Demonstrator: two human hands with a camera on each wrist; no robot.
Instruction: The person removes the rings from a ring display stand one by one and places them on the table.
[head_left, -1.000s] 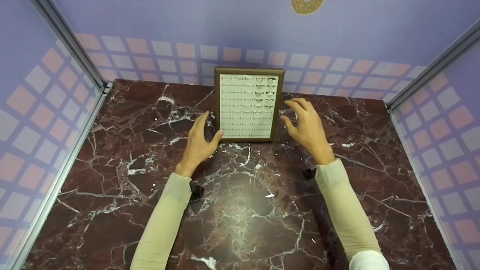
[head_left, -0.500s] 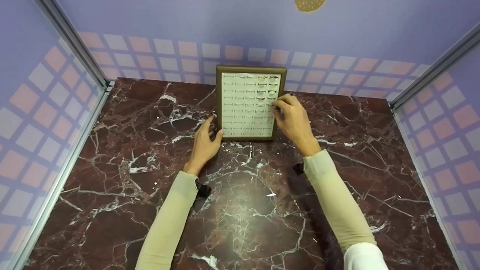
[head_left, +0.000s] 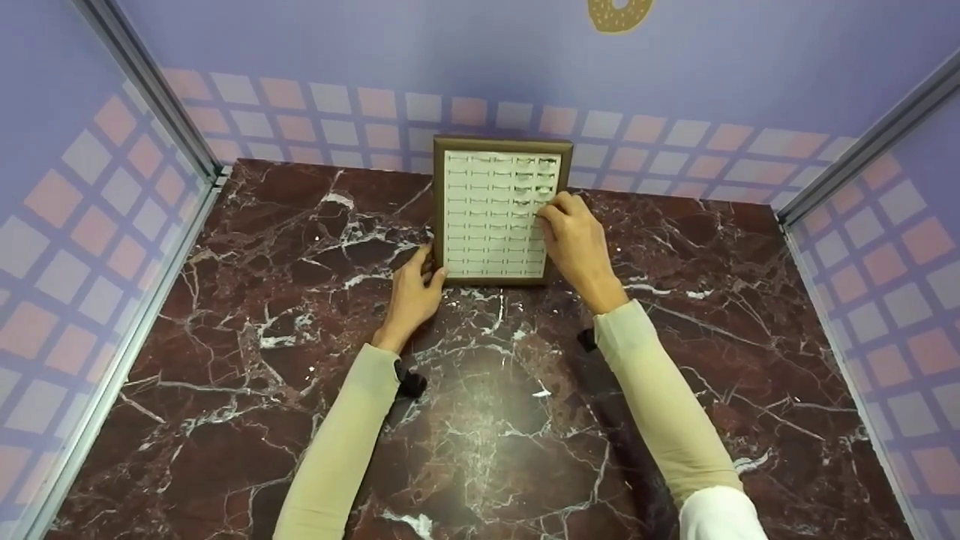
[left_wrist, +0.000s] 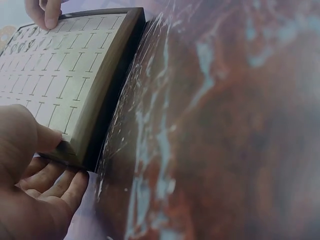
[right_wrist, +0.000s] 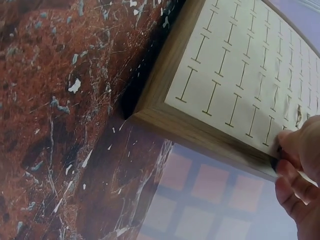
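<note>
A ring display board [head_left: 440, 206] with a brown wooden frame and a white slotted face stands upright against the back wall. Rings [head_left: 523, 176] fill the upper slots of its two right columns. My left hand [head_left: 415, 294] grips the lower left corner; in the left wrist view its thumb [left_wrist: 49, 139] lies on the front edge and the fingers reach behind. At the right column, the thumb and forefinger of my right hand [head_left: 576, 238] pinch a ring, mostly hidden by the fingertips, with a small dark bit showing in the right wrist view.
The board stands on a dark red marble-patterned table [head_left: 480, 420] with white veins. Behind it rises a lilac wall [head_left: 337, 45] with pink and white squares. Similar panels with metal edge strips close off both sides.
My right hand has moved left from beside the board onto its right column and closed its fingertips there. The left hand has moved slightly right, closing in on the lower left corner.
</note>
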